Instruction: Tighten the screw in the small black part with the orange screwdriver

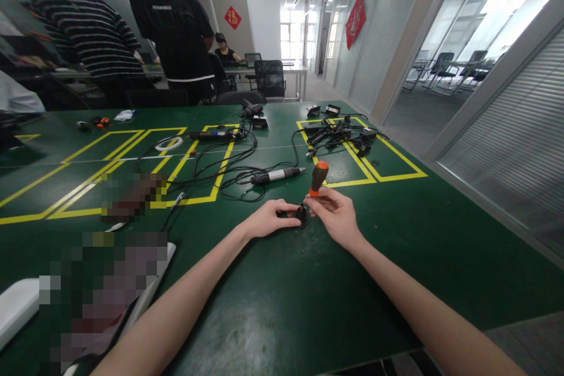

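Note:
My left hand [274,218] pinches a small black part [301,215] between thumb and fingers, low over the green table [264,294]. What kind of part it is I cannot make out. Just to the right, my right hand [335,215] is closed around a screwdriver with an orange and black handle [319,177]. Its handle points up and leans slightly to the right; the shaft and tip are hidden by the fingers. Beyond both hands lies a silver and black electric screwdriver [277,175] with its cable.
Black cables and parts [337,135] are heaped inside yellow tape lines at the back right. A second corded tool [215,134], a coil of white cord [168,144] and a black power drill [251,109] lie further back. Several people [174,29] are beyond the table.

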Tool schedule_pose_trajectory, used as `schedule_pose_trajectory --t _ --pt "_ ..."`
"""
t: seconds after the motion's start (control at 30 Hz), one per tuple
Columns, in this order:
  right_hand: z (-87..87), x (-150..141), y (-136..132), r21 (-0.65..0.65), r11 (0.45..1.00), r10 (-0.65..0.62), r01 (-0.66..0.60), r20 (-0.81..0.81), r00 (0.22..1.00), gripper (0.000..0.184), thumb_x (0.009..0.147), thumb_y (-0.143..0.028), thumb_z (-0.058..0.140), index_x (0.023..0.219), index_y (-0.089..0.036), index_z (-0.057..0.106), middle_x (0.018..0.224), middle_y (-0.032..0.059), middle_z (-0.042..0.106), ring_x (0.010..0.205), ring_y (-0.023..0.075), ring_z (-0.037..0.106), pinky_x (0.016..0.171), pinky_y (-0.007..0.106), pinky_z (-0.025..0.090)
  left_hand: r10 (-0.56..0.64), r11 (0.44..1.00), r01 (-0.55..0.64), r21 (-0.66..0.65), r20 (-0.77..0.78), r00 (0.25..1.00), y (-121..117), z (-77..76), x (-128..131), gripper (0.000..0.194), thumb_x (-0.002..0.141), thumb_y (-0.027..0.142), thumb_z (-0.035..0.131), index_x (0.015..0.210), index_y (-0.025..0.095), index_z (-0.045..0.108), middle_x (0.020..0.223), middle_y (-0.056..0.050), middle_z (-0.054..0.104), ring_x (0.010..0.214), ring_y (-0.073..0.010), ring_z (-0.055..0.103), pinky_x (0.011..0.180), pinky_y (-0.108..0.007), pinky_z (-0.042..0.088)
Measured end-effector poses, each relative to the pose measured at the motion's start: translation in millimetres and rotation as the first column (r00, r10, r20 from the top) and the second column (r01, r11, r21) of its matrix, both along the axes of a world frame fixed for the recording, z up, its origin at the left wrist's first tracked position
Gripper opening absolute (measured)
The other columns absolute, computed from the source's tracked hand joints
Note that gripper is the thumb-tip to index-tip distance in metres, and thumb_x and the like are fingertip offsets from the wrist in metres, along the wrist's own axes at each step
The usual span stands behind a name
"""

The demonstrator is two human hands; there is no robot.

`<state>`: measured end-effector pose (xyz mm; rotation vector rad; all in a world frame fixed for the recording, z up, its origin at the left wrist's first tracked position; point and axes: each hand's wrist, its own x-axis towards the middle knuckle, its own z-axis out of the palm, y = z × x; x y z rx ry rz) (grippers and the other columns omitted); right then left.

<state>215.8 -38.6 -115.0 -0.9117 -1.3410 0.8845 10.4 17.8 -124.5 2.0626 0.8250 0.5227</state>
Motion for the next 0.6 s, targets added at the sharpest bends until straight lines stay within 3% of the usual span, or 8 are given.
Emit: schedule_pose_trajectory --t 0.13,0.3,0.6 --pt "2.6 0.3 1.4 0.031 0.999 -0.024 0.024 0.015 1.0 0.014 0.083 -0.034 0.08 0.086 -0.02 0.077 0.092 0.0053 0.071 0.067 0.0149 0.066 0.058 0.028 0.06 -0.006 1.0 0.006 -0.008 0.005 1.0 0.0 -0.3 0.2 0.038 0.085 0.043 0.077 0.115 0.02 0.08 0.09 -0.004 0.07 0.086 -0.0191 0.06 0.082 -0.029 0.044" --pt "4.8 0.0 1.6 -0.031 0.997 -0.073 0.072 -0.012 0.997 0.024 0.079 -0.036 0.082 0.093 -0.018 0.076 0.076 0.0028 0.071 0.057 0.0136 0.063 0.055 0.026 0.058 -0.003 1.0 0.003 -0.008 0.002 1.0 0.8 -2.2 -0.8 0.037 0.085 0.041 0.077 0.116 0.02 0.08 0.091 -0.004 0.069 0.086 -0.0185 0.06 0.083 -0.029 0.044" --pt "4.2 0.1 1.2 0.006 0.999 -0.032 0.032 -0.007 0.999 0.017 0.081 -0.035 0.081 0.085 -0.019 0.076 0.09 0.0046 0.073 0.06 0.012 0.063 0.054 0.025 0.055 0.012 1.0 -0.012 0.001 0.0 1.0 0.7 -3.5 -1.1 0.042 0.085 0.043 0.077 0.12 0.02 0.078 0.092 -0.004 0.069 0.085 -0.0185 0.059 0.082 -0.028 0.044"
